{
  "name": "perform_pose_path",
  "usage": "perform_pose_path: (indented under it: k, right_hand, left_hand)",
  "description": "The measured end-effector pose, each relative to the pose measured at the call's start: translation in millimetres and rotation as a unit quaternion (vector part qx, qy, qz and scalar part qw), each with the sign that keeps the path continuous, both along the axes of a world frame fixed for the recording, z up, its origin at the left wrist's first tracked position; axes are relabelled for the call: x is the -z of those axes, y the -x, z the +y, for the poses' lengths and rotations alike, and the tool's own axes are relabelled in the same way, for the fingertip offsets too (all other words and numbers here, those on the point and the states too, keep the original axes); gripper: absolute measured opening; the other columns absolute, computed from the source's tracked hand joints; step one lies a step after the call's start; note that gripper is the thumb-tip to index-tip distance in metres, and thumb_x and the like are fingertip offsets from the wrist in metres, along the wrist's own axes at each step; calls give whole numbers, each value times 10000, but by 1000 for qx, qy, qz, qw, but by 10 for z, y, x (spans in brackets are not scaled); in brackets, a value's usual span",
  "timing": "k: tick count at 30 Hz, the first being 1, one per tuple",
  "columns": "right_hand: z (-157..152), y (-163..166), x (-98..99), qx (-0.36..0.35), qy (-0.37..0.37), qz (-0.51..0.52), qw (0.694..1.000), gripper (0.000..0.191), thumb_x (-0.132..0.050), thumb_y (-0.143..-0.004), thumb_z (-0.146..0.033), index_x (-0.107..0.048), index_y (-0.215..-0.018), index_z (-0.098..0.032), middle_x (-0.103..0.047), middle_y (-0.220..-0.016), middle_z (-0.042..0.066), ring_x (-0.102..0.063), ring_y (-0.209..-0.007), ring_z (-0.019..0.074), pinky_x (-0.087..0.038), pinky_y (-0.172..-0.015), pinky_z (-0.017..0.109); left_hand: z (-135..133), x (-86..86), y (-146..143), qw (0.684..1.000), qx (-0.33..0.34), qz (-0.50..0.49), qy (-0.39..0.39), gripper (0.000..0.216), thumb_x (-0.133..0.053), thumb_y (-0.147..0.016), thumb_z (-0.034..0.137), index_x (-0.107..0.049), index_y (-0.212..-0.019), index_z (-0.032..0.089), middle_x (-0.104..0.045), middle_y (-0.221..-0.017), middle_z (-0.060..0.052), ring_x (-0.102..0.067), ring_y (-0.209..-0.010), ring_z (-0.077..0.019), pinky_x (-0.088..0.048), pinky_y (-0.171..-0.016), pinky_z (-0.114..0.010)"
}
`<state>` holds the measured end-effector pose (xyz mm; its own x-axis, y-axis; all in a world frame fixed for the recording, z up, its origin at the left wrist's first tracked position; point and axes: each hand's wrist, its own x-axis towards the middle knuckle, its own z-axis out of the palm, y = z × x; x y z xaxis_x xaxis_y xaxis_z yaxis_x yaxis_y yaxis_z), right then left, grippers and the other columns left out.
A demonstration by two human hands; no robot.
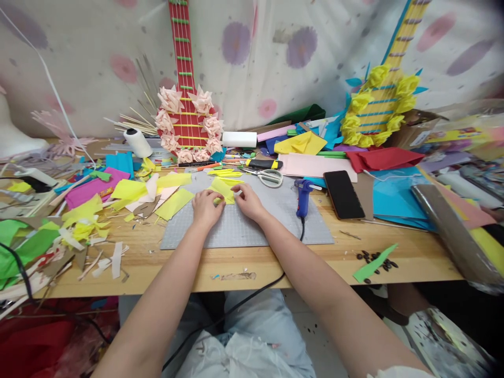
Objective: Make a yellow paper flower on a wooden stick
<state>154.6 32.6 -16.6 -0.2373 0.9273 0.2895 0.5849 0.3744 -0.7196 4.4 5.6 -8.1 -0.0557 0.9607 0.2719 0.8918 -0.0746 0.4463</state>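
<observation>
- I pinch the yellow paper (pixel 224 191) at its left edge with my left hand (pixel 207 208).
- My right hand (pixel 249 201) pinches its right edge.
- The paper is toward the cutting mat (pixel 236 231)'s far edge.

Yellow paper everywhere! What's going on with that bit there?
A person's left hand and right hand both touch a piece of yellow paper over the grey cutting mat. A blue glue gun and scissors lie there unheld. Behind stand a red flower-trimmed guitar and a yellow flower-trimmed guitar.
</observation>
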Motion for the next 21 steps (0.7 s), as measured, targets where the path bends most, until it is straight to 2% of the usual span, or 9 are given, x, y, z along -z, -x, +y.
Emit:
perform_pose_path:
  k: [3,7,11,16,21]
  right_hand:
    - [34,-58,-21,-33,-15,-4,999,335,-399,-753,-89,-538,-1041,-189,-489,-1115,51,-504,-911,109,-419,-776,235]
    - [25,-59,-77,-73,-5,-97,993,313,-453,-781,-151,-550,-1072,-214,-465,-1162,53,-483,-1007,139,-393,-846,271]
    - [11,-35,-118,-59,11,-140,988,210,-477,-777,-166,-594,-949,-193,-486,-1084,56,-494,-970,142,-385,-848,276]
    - [3,-47,-129,-62,19,-125,990,92,-510,-760,-157,-594,-798,-164,-507,-967,46,-496,-901,118,-380,-827,245]
    - [-11,-44,-106,-70,31,-105,992,53,-532,-748,-187,-579,-768,-175,-559,-831,7,-506,-771,105,-386,-735,235]
  left_hand:
    - [17,5,66,999,53,0,1,160,-585,-713,301,-650,-859,289,-608,-1029,-2,-471,-1031,-212,-337,-912,-368]
    - [35,8,132,994,107,-12,1,202,-538,-728,234,-640,-899,265,-624,-1040,-3,-493,-1040,-188,-336,-940,-350]
    - [34,8,128,996,91,-18,-9,264,-460,-748,168,-620,-947,238,-626,-1067,-18,-504,-1067,-179,-262,-1016,-383]
    - [45,7,77,997,76,17,3,321,-457,-792,326,-558,-1080,228,-558,-1198,-65,-375,-1233,-225,-144,-1061,-472]
    - [70,15,55,996,84,35,22,405,-471,-785,313,-479,-1180,225,-506,-1266,-77,-306,-1282,-222,-97,-1068,-500]
